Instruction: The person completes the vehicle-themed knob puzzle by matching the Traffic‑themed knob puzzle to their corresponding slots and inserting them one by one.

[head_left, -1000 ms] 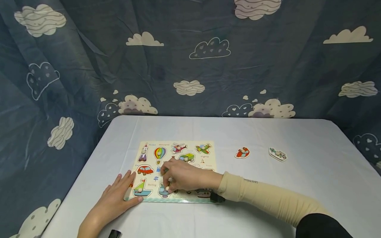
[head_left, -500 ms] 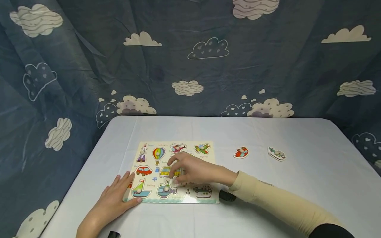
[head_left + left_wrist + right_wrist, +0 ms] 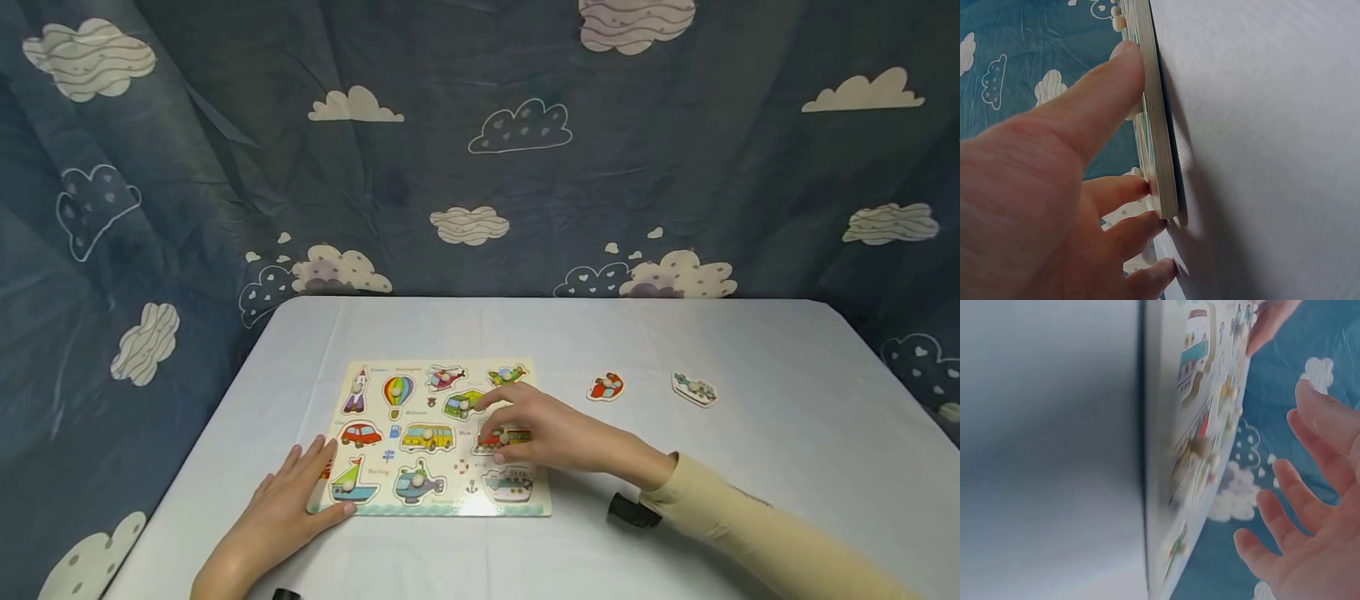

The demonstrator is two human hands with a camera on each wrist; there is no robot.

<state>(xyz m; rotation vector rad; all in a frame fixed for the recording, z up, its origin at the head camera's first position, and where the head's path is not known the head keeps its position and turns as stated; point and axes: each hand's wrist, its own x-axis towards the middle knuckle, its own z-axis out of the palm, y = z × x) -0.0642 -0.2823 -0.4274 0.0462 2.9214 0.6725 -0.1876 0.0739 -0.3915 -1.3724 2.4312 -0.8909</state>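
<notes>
A cream puzzle board [image 3: 450,510] with knobbed vehicle pieces lies on the white table. My left hand [image 3: 277,508] rests along its left edge, thumb on the front left corner and fingers spread; the left wrist view shows the thumb [image 3: 1113,69] against the board's side. Over the right part of the board hovers my right hand [image 3: 555,433], fingers loosely bent and holding nothing, partly covering a train piece [image 3: 517,437]. The submarine [image 3: 416,485], sailboat [image 3: 352,483] and yellow bus [image 3: 427,437] sit in their slots. At front right, the ship slot [image 3: 510,485] shows no knob.
Right of the board lie two loose pieces: a red-and-white one [image 3: 605,386] and a ship piece [image 3: 693,389]. A black wrist device [image 3: 634,510] hangs under the right forearm. A dark cloud-print cloth [image 3: 480,183] stands behind the table.
My right hand has left the submarine piece, its fingers loosened, and moved right across the board, uncovering the bus and submarine. My left hand has stayed on the board's edge.
</notes>
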